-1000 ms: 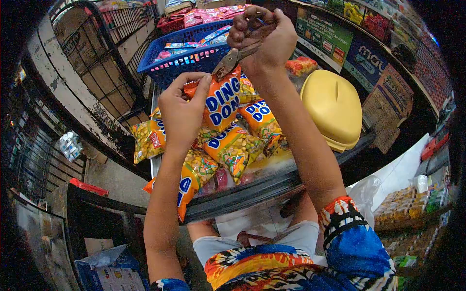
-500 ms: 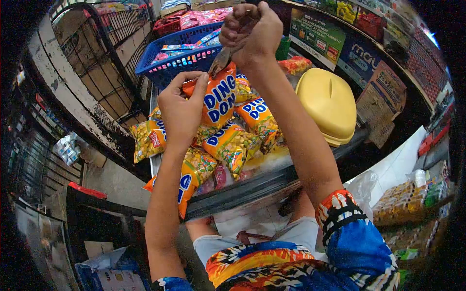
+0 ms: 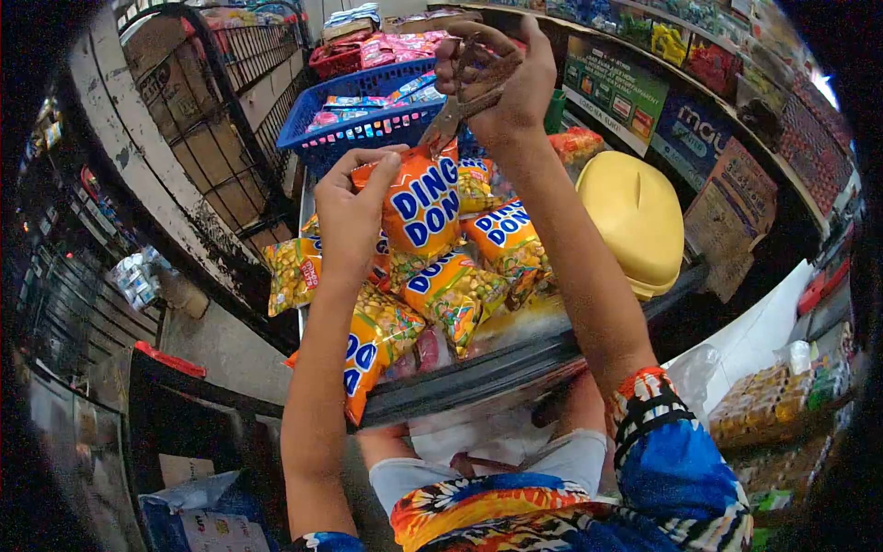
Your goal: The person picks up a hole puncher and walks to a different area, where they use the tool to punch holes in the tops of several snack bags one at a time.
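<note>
My left hand (image 3: 354, 207) pinches the top left corner of an orange snack bag (image 3: 420, 202) lettered DING DONG and holds it upright over the pile. In my right hand (image 3: 517, 87) is a worn, plier-like metal tool (image 3: 451, 118). Its handles are spread inside my fingers, and its jaws meet the bag's top edge, right of my left fingertips. More snack bags of the same kind (image 3: 451, 294) lie below on the glass-topped counter (image 3: 520, 327), partly covered by my forearms. Another bag (image 3: 368, 345) hangs over the counter's front edge.
Behind the bags stands a blue plastic basket (image 3: 299, 129) with packets inside, and a red basket (image 3: 331, 63) farther back. A yellow lidded container (image 3: 635, 221) sits to the right. Black metal grilles (image 3: 221, 101) line the left. Packaged goods (image 3: 773, 400) fill the lower right.
The tool's handles look more widely spread and my right fingers have loosened around them. The whole scene has shifted slightly right and down in view.
</note>
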{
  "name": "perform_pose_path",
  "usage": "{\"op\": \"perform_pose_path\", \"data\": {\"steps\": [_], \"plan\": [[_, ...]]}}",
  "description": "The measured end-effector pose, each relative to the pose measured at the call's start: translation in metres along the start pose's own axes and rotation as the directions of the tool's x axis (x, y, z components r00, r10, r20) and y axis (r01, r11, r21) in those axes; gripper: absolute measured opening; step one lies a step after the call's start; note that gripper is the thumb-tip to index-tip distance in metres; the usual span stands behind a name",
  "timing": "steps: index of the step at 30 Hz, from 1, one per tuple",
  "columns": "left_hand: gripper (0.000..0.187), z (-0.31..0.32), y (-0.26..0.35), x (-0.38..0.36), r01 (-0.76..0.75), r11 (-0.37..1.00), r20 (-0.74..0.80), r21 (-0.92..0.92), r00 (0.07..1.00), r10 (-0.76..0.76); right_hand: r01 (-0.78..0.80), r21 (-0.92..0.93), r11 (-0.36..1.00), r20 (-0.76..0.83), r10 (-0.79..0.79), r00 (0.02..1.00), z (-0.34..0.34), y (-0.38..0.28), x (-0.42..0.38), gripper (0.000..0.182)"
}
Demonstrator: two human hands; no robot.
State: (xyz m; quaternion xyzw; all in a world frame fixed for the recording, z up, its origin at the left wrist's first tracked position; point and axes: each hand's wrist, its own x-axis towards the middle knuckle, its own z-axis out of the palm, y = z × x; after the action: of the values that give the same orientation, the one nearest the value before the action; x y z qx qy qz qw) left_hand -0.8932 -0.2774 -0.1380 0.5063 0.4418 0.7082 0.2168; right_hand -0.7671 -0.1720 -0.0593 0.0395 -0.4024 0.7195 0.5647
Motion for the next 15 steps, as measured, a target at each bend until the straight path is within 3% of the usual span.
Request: {"op": "perform_pose_path", "data": {"steps": [2,5,9,15], "plan": [[0.013,0.0,-0.002,0.0,-0.006,1.0,0.017,0.023,1.0,0.005,0.018,0.021,1.0,0.069,-0.019,0.997,-0.006,0.002,0.0,0.062],[0.013,0.005,0.002,-0.001,-0.004,1.0,0.03,0.031,1.0,0.003,0.027,-0.019,0.999,0.001,-0.027,1.0,0.0,-0.001,-0.009,0.061],[0.014,0.005,-0.001,-0.002,-0.026,0.998,0.038,0.051,0.999,0.024,0.046,0.114,0.992,0.038,-0.05,0.998,-0.008,0.003,-0.009,0.056],[0.015,0.005,0.001,-0.004,-0.035,0.996,0.008,0.086,0.999,0.035,0.078,0.141,0.987,0.048,-0.086,0.995,-0.006,0.006,-0.011,0.052]]}}
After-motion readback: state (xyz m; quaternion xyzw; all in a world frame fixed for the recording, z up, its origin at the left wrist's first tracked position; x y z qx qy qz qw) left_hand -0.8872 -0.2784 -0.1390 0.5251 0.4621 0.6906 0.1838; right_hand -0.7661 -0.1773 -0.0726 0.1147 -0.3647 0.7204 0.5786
